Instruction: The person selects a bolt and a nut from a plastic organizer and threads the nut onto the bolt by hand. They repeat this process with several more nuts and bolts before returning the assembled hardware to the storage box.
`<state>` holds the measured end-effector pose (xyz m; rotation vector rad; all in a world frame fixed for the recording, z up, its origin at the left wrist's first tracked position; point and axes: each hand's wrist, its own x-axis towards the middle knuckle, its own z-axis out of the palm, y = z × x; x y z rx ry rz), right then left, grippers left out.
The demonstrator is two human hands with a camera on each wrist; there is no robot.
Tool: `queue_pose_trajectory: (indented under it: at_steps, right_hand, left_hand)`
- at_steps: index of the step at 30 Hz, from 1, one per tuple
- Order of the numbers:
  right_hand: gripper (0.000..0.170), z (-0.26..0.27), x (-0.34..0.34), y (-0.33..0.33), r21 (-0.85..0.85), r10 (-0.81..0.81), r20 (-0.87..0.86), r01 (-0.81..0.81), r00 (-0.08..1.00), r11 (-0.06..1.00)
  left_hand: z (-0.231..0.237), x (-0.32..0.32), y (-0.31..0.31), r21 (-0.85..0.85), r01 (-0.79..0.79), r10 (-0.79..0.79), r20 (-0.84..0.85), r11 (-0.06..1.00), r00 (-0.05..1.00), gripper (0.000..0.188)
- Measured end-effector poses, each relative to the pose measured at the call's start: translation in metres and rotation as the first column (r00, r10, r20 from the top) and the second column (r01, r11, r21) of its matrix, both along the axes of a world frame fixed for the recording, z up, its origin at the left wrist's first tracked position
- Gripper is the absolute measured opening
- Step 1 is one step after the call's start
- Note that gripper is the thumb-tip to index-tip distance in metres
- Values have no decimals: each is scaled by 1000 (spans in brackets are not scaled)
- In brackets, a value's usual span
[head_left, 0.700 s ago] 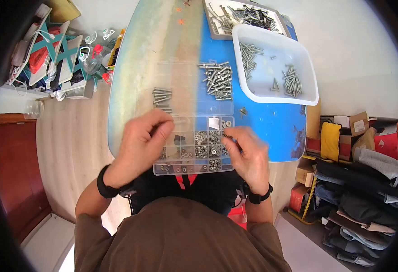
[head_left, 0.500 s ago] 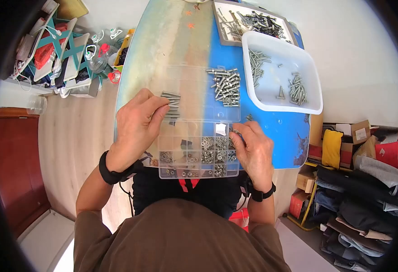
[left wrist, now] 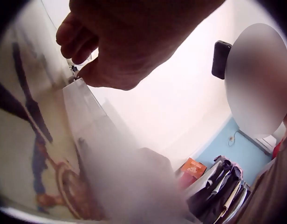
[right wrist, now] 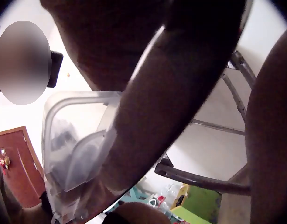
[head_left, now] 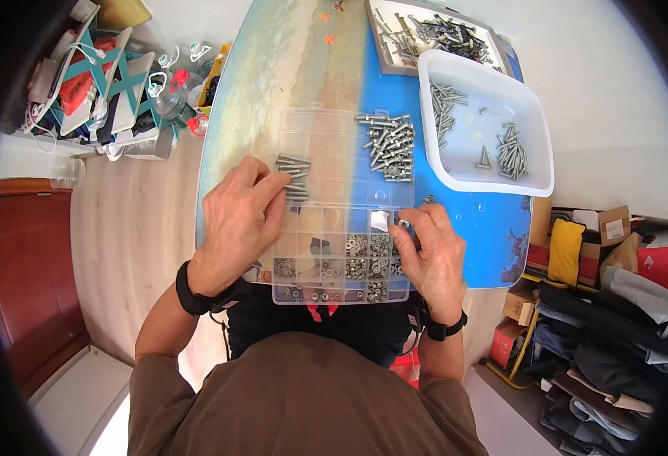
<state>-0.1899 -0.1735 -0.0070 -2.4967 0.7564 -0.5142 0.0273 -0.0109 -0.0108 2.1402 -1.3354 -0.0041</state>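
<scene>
In the head view my left hand (head_left: 239,216) reaches the small row of bolts (head_left: 294,161) lying in the open lid (head_left: 326,144) of a clear organizer box. Its thumb and index finger pinch at the end of one bolt there. My right hand (head_left: 434,258) is at the box's upper right corner, fingers bent, thumb and index finger around a compartment where a nut (head_left: 403,223) shows; whether they grip it I cannot tell. Nuts and washers (head_left: 357,266) fill several compartments. Bolts with nuts on them (head_left: 391,148) are heaped at the lid's right side.
A white plastic bin (head_left: 493,186) with loose bolts stands on the table's right side. Behind it lies a shallow box (head_left: 385,57) of mixed screws. Folded clothes (head_left: 607,342) are stacked on a rack at the right, and bottles (head_left: 170,102) stand at the far left.
My left hand has moved from over the organizer's compartments up to the bolts in the lid. My right hand stays at the box's right corner. The head view has shifted slightly.
</scene>
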Motion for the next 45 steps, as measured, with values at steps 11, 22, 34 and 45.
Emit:
queue_pose_trajectory:
  at_steps: [11,22,34,45]
  right_hand:
    - [28,4,-3,-4,75,31,-23,-29,999,997]
    - [27,17,16,-29,-118,101,-149,-119,984,986]
    - [15,15,30,-36,-208,93,-246,-146,965,967]
    - [10,27,20,-23,-103,81,-155,-98,985,990]
  left_hand:
    - [-1,0,5,-42,18,-18,-2,999,1000,21]
    - [1,1,10,-130,51,-70,-150,990,986,27]
    - [0,9,19,-214,35,-85,-231,976,969,26]
    - [12,2,27,-262,23,-121,-363,965,924,25]
